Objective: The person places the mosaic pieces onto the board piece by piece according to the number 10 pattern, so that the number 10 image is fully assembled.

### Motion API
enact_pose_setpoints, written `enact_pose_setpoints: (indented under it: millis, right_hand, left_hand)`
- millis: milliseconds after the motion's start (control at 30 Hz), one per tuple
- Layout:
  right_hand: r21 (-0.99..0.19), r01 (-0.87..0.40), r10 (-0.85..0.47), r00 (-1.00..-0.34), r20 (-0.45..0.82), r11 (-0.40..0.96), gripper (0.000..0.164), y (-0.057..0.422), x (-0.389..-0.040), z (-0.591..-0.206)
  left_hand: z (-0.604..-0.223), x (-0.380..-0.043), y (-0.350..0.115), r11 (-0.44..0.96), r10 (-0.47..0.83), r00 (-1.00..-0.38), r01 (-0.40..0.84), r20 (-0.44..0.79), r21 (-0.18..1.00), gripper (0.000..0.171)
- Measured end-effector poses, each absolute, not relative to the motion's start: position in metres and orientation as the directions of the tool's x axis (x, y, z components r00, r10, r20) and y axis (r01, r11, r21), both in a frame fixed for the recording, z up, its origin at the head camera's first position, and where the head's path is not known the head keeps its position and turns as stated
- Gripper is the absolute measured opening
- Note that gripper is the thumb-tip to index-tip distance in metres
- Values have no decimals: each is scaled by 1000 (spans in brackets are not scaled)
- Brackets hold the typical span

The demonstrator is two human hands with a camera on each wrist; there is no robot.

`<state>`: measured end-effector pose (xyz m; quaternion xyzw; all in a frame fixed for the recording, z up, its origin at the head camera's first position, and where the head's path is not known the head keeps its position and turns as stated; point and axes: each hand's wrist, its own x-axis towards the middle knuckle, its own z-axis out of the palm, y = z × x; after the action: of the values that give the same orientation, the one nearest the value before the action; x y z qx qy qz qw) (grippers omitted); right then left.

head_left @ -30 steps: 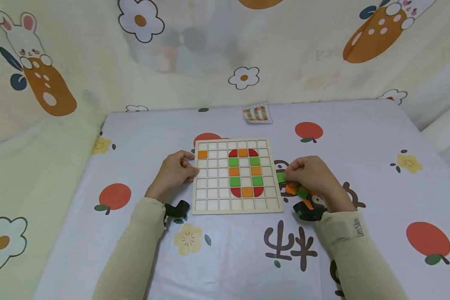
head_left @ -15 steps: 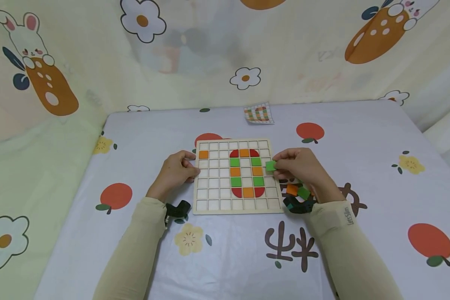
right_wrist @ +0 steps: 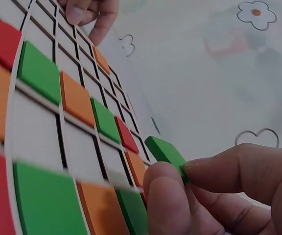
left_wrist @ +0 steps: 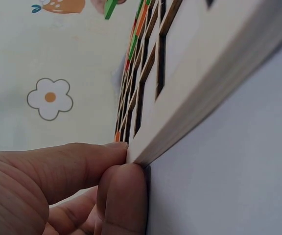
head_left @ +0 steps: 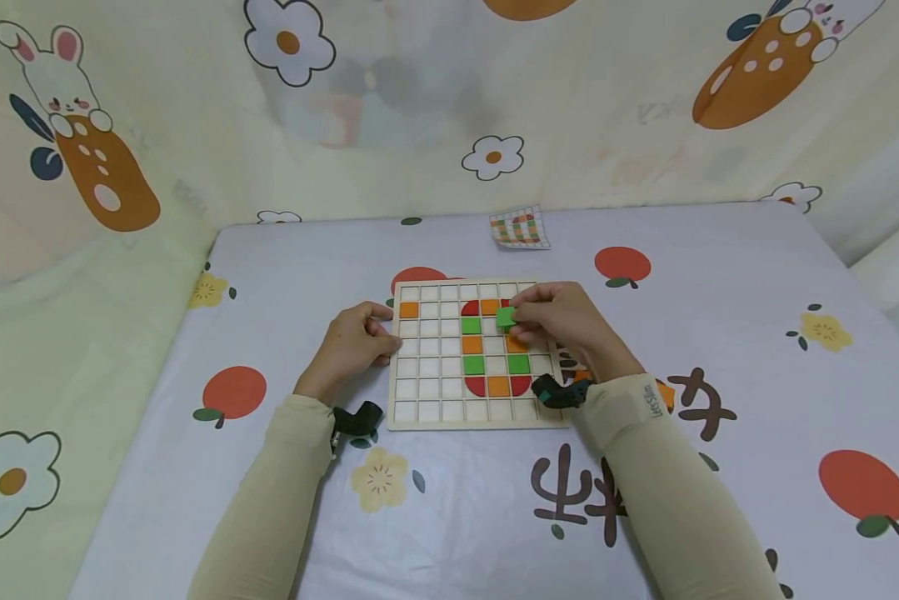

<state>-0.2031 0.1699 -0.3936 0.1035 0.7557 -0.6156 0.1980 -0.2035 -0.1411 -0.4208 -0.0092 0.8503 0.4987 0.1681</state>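
Observation:
A wooden grid board [head_left: 479,426] lies on the table, with red, orange and green tiles forming a ring right of its middle. One orange tile [head_left: 408,310] sits alone near its upper left corner. My left hand [head_left: 347,348] pinches the board's left edge; in the left wrist view the thumb and a finger meet at the frame [left_wrist: 195,110]. Over the ring's upper right part, my right hand [head_left: 569,321] pinches a green square tile [head_left: 505,317] between thumb and fingers. The right wrist view shows this green tile [right_wrist: 165,151] tilted above the board. My fingers partly hide the ring's right side.
Loose orange tiles [head_left: 666,396] lie right of the board, partly hidden by the right forearm. A small paper card [head_left: 520,227] with a coloured grid lies near the table's back edge. A patterned cloth [head_left: 449,500] covers the table.
My right hand has carried the green tile from the loose tiles beside the board leftward and up, over the ring's upper right. The left hand stays on the board's left edge.

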Motion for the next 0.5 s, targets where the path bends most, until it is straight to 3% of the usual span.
enact_pose_setpoints:
  millis: [500]
  right_hand:
    - [-898,411,-139,-891,-432,156,24,127,-222,-397]
  left_hand:
    - [-420,-205,-141,510,144,-943,-190,-301,839,44]
